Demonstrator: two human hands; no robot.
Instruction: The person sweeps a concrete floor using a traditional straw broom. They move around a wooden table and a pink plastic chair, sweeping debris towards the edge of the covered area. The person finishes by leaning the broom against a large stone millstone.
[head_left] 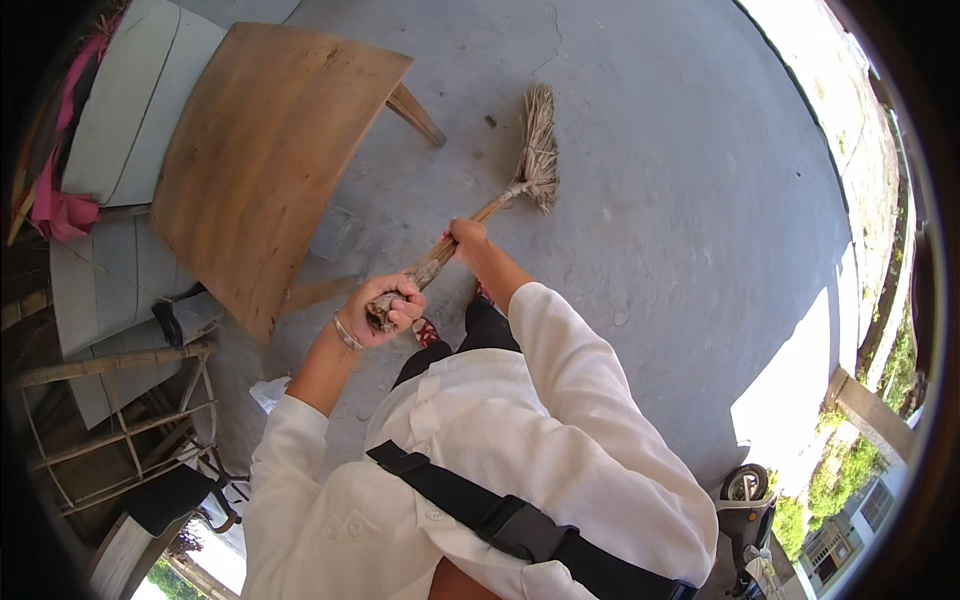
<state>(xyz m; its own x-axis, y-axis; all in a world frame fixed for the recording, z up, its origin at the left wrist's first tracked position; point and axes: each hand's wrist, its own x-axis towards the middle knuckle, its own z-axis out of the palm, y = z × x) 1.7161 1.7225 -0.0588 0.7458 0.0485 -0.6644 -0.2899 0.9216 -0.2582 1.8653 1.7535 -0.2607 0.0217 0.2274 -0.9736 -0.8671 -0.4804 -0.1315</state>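
Strap (455,490): black, buckled slantwise over the white shirt (470,400) along the bottom of the frame, closest to the lens.
Left hand (403,310): closed round the butt of the broom (540,150), left of centre, with a bracelet (347,335) on the wrist.
Right hand (466,240): clamped farther down the handle, near the middle of the frame; the two hands are apart from each other, both on the one stick.
Broom's place: handle slanting up and rightward, straw head at upper centre, seemingly resting on the grey floor (680,220).
Sweeping done: I'd call it under way; I can't spot a gathered heap, so how much floor has been covered I cannot tell.
Sweeping left: a dark clump (490,121) sits just left of the straw, and a white scrap (268,393) lies at lower left beside the forearm; both look to me like pieces not yet dealt with.
Bench (280,150): brown wood, upper left; it hides the floor under it, so I can't judge that part.
Scooter (745,510): parked at lower right, well apart from the broom.
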